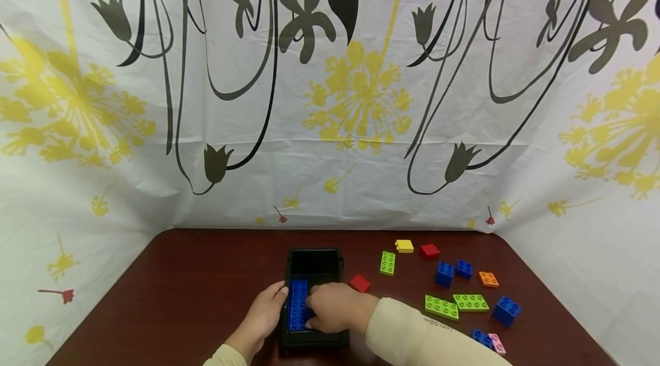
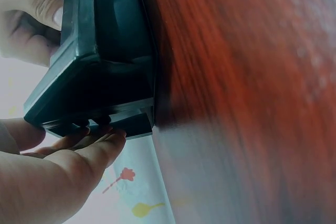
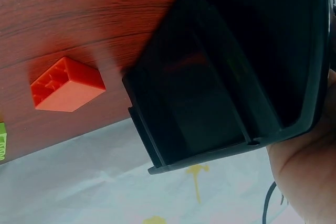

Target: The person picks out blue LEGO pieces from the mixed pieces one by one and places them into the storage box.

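Note:
A black bin (image 1: 315,341) stands on the table in front of me. My left hand (image 1: 267,310) grips its left side; in the left wrist view the thumb lies at the rim and the fingers (image 2: 107,148) reach along the outer wall. Blue bricks (image 1: 298,304) line the bin's left inner side, studs up. My right hand (image 1: 335,306) reaches into the bin with curled fingers, pinching a blue brick beside that row; the hand hides most of this brick. The right wrist view shows the bin's outer wall (image 3: 210,103), with the fingers out of sight.
A red brick (image 1: 359,283) lies just right of the bin. Farther right are lime green bricks (image 1: 441,307), blue bricks (image 1: 506,311), an orange brick (image 1: 488,279), a yellow brick (image 1: 404,246) and a pink brick (image 1: 497,343). A patterned curtain (image 1: 330,183) hangs behind the table.

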`<move>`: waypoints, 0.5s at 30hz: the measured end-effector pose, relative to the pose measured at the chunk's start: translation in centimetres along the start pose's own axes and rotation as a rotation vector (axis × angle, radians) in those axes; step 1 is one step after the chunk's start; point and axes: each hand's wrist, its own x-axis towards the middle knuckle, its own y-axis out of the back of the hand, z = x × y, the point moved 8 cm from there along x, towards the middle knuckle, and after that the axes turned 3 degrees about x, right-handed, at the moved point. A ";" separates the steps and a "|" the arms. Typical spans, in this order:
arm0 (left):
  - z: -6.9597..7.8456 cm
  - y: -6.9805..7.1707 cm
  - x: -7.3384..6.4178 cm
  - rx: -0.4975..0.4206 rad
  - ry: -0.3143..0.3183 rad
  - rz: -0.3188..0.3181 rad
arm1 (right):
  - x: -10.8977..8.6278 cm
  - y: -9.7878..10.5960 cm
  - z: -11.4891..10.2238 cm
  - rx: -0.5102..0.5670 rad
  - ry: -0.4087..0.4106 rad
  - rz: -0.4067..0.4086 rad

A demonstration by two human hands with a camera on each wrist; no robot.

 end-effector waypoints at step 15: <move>0.1 0.0 -0.1 0.000 -0.002 0.017 | -0.4 -0.1 -0.3 0.059 0.003 0.005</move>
